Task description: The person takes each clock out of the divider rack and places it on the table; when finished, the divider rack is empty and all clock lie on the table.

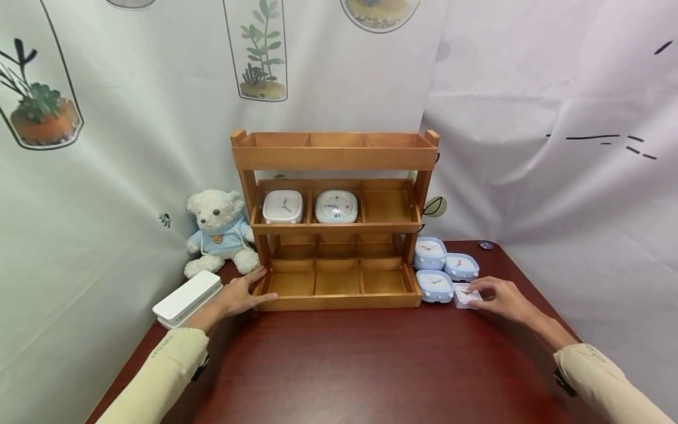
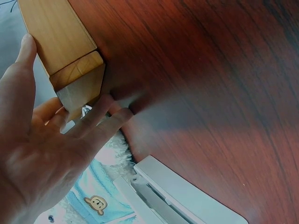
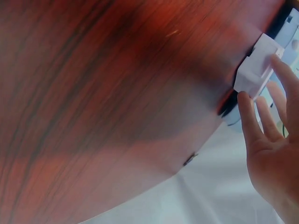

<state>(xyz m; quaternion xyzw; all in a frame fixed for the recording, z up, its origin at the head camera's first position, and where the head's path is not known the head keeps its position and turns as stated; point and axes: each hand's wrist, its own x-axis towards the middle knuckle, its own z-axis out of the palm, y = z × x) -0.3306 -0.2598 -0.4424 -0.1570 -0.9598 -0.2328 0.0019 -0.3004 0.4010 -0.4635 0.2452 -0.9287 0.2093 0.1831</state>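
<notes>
1. Head: my right hand [image 1: 498, 298] pinches the small clock [image 1: 464, 298] beside the blue clocks [image 1: 435, 287] — light pressure should do.
2. Left wrist: my left hand [image 2: 51, 154], fingers spread, rests against the shelf [image 2: 60, 35].
3. Right wrist: fingertips [image 3: 245, 99] belong on the edges — off the dial.

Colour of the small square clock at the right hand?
The small clock is pale pink, leaning lilac; head view shows it best.

A teddy bear [image 1: 218, 234] in blue sits behind a long white object [image 1: 188, 295]
</notes>
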